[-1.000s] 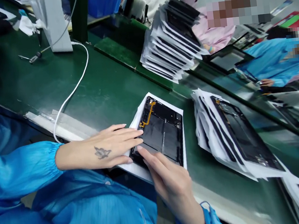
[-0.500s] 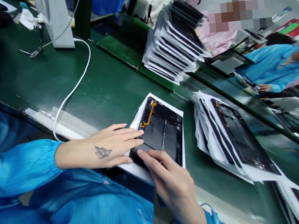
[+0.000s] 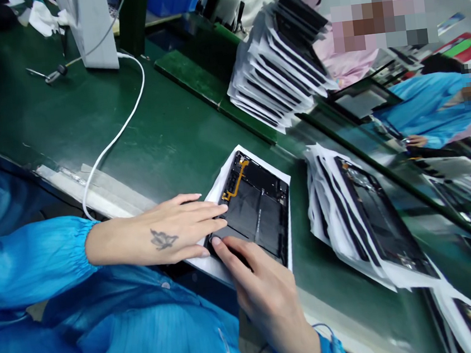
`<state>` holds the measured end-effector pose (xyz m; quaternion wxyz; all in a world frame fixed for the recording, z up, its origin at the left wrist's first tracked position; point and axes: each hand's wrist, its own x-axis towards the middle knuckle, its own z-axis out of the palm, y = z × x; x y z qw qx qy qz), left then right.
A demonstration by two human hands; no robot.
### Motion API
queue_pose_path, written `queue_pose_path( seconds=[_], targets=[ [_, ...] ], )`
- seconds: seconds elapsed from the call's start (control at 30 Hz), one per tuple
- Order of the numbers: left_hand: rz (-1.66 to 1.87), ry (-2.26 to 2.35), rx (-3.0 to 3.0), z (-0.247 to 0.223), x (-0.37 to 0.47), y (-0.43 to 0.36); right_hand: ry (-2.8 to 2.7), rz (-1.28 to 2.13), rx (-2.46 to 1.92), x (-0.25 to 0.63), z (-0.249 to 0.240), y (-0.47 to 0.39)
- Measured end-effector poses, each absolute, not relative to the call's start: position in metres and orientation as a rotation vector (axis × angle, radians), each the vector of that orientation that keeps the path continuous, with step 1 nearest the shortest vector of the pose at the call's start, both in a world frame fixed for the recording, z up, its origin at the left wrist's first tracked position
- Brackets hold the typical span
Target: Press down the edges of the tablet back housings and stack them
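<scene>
An opened tablet (image 3: 263, 201), black inside with an orange flex cable (image 3: 236, 181), lies on a sheet of white paper (image 3: 288, 190) at the green bench's front edge. Across its near left edge my left hand (image 3: 168, 231) lies flat, fingers stretched out, with the fingertips on the tablet. Below it, my right hand (image 3: 268, 285) is bent over the near corner of the tablet. Its thumb and fingers are curled closely together there. Whatever they may pinch is hidden beneath them.
To the right stands a leaning stack of tablet parts and white sheets (image 3: 349, 215). A taller stack (image 3: 278, 65) sits on a raised green board behind. A white cable (image 3: 128, 120) curves across the bench (image 3: 180, 132) at left, near a slim metal tool (image 3: 54, 75). Other people work beyond.
My right hand has shifted slightly left and toward the tablet's near corner. My left hand stays flat in the same place. The view has moved a little.
</scene>
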<state>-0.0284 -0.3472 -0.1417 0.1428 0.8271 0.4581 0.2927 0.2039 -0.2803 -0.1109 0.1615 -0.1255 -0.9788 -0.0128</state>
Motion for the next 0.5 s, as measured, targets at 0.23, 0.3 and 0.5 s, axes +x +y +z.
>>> queue_pose_path(
  seconds=[0.23, 0.3, 0.5],
  targets=[
    [0.701, 1.364, 2.408, -0.138, -0.025, -0.344, -2.923, -0.224, -0.198, 0.197, -0.096, -0.279],
    [0.709, 1.35, 2.388, -0.136, -0.024, -0.343, -2.944, -0.272, -0.174, 0.194, -0.094, -0.278],
    [0.74, 1.258, 2.176, -0.13, -0.032, -0.345, -2.888, 0.043, -0.205, 0.201, -0.102, -0.269]
  ],
)
